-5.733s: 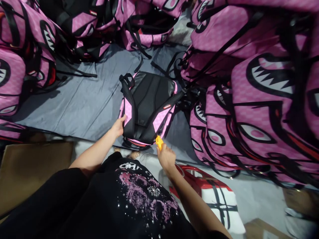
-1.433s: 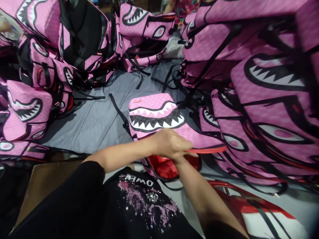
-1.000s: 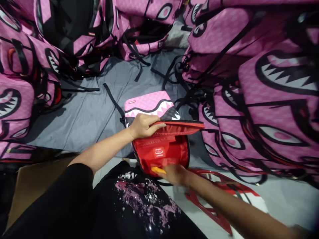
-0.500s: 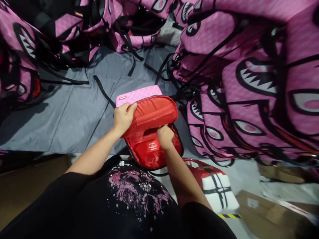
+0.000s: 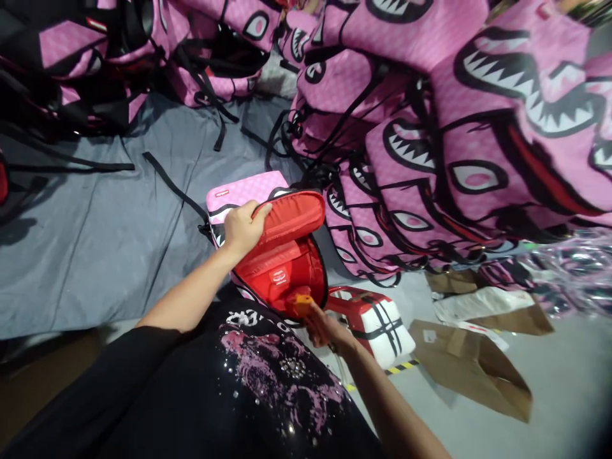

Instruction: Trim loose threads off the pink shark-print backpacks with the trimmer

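Note:
A pink backpack point(image 5: 243, 190) with a shark-mouth print lies on the grey sheet point(image 5: 95, 229) right in front of me. Its front flap point(image 5: 292, 215) is lifted and shows a red lining point(image 5: 282, 271). My left hand point(image 5: 243, 227) grips the flap's edge and holds it up. My right hand point(image 5: 321, 325) sits at the near rim of the opening, shut on a small orange tool point(image 5: 302, 301).
Piles of the same pink backpacks point(image 5: 430, 127) rise at the right and along the far side point(image 5: 143, 44), with black straps point(image 5: 167, 182) trailing over the sheet. A red-and-white box point(image 5: 377, 319), brown paper bags point(image 5: 473, 370) and clear plastic wrap point(image 5: 564, 268) lie on the floor at right.
The backpack was turned from its black back to its printed front and the flap was opened. My right hand has drawn back from inside the red compartment to its near rim.

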The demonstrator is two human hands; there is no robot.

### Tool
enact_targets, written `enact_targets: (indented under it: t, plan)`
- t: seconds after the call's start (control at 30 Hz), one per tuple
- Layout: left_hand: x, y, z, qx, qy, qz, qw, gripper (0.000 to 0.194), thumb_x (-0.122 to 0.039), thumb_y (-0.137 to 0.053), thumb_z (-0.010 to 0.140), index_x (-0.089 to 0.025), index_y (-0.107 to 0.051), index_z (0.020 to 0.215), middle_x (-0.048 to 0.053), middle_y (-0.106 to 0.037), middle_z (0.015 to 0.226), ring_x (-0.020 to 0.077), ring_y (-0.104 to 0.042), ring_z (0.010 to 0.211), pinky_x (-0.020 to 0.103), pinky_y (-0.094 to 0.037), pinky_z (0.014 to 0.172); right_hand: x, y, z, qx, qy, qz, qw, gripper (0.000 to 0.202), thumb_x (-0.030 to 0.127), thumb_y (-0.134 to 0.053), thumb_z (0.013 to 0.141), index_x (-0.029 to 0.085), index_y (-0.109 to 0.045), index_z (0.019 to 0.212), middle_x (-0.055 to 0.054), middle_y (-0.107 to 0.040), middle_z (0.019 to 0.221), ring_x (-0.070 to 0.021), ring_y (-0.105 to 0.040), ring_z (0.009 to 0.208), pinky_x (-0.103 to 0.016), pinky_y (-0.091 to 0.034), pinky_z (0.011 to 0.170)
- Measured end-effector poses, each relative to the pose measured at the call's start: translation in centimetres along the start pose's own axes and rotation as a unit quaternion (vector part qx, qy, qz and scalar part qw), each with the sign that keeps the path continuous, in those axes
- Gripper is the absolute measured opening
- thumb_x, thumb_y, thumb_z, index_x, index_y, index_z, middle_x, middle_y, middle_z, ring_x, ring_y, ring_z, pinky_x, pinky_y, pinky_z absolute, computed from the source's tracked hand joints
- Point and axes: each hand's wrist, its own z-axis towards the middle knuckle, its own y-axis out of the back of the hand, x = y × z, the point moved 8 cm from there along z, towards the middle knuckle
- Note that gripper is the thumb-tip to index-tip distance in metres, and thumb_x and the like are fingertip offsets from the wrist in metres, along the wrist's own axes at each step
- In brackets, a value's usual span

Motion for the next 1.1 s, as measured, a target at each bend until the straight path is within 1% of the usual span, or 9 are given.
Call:
enact_targets:
  t: [0.1,0.27,0.47,0.6,0.67,0.83,0.93,1.03,1.1]
  plan:
    - [-1.1,-1.0,0.0,0.037,-0.024,-0.015,0.999,0.045,-0.048,-0.051,0.091,-0.019,-0.045,0.057,-0.004,-0.039,0.052,0.0099,-0.036,0.051,0.025,-0.025,0.055,2.8,-2.5,3.3,0.079,0.004,0.278,0.957,0.055,0.054,-0.013,0.100,0.021,-0.045,0.070,0.005,-0.038,0.050,-0.0115,-0.038,0.041,-0.020,-0.035,0.045]
    - [-2.4,-2.3,0.2,0.057,-0.081,-0.017,0.995,0.045,-0.050,-0.050,0.092,-0.019,-0.050,0.061,-0.004,-0.042,0.053,0.0091,-0.038,0.051,0.024,-0.028,0.055,7.2,-5.9,8.1,0.097,0.095,0.412,0.901,0.054,0.061,-0.014,0.099,0.024,-0.039,0.070,0.008,-0.024,0.053,-0.0107,-0.028,0.045,-0.020,-0.037,0.049]
    - [-2.6,-1.7,2.1,-0.001,-0.169,-0.024,0.985,0.050,-0.056,-0.046,0.095,-0.018,-0.053,0.064,-0.005,-0.042,0.054,0.0080,-0.037,0.050,0.024,-0.030,0.053,5.7,-8.9,8.4,0.204,0.142,0.517,0.819,0.052,0.072,-0.048,0.088,0.022,-0.051,0.077,0.013,-0.008,0.050,-0.0076,-0.006,0.042,-0.018,-0.025,0.041]
    - [-3.4,-2.1,2.9,-0.005,-0.212,-0.020,0.977,0.050,-0.056,-0.047,0.095,-0.017,-0.053,0.064,-0.005,-0.042,0.054,0.0077,-0.038,0.051,0.024,-0.031,0.054,5.8,-9.0,8.9,0.245,0.146,0.613,0.737,0.047,0.068,-0.058,0.086,0.022,-0.054,0.077,0.012,-0.014,0.048,-0.0064,-0.011,0.039,-0.017,-0.026,0.040]
    - [-3.9,-2.9,3.0,0.019,-0.232,-0.015,0.972,0.049,-0.055,-0.048,0.095,-0.017,-0.053,0.064,-0.005,-0.043,0.054,0.0073,-0.038,0.050,0.023,-0.031,0.053,6.2,-9.0,9.1,0.260,0.135,0.633,0.717,0.045,0.065,-0.059,0.087,0.022,-0.054,0.076,0.011,-0.016,0.048,-0.0061,-0.015,0.039,-0.017,-0.028,0.041]
    - [-4.8,-3.8,3.2,0.032,-0.263,-0.010,0.964,0.050,-0.055,-0.046,0.096,-0.017,-0.053,0.065,-0.005,-0.044,0.054,0.0066,-0.040,0.049,0.022,-0.030,0.052,5.8,-8.6,9.3,0.238,0.109,0.605,0.752,0.051,0.070,-0.057,0.085,0.021,-0.054,0.075,0.011,-0.019,0.047,-0.0060,-0.018,0.038,-0.018,-0.030,0.041]
    - [-5.4,-4.3,3.0,0.052,-0.279,-0.006,0.959,0.048,-0.053,-0.044,0.097,-0.017,-0.054,0.067,-0.004,-0.046,0.054,0.0068,-0.042,0.049,0.023,-0.031,0.051,5.4,-8.9,9.0,0.225,0.082,0.565,0.790,0.056,0.075,-0.052,0.085,0.020,-0.053,0.076,0.011,-0.021,0.046,-0.0058,-0.021,0.038,-0.018,-0.030,0.041]
    - [-6.7,-5.2,2.7,0.094,-0.321,0.016,0.942,0.050,-0.052,-0.041,0.099,-0.018,-0.053,0.065,-0.004,-0.044,0.053,0.0078,-0.044,0.047,0.024,-0.031,0.051,5.8,-8.7,8.5,0.233,0.054,0.423,0.874,0.064,0.081,-0.044,0.084,0.019,-0.051,0.072,0.009,-0.028,0.045,-0.0068,-0.028,0.037,-0.020,-0.029,0.039]
    - [-8.0,-6.2,2.3,0.138,-0.373,0.038,0.917,0.051,-0.053,-0.039,0.099,-0.019,-0.053,0.063,-0.003,-0.043,0.052,0.0091,-0.046,0.047,0.025,-0.032,0.052,6.8,-6.8,8.4,0.219,0.052,0.310,0.924,0.065,0.081,-0.039,0.086,0.019,-0.050,0.070,0.007,-0.034,0.044,-0.0082,-0.033,0.036,-0.021,-0.030,0.038]
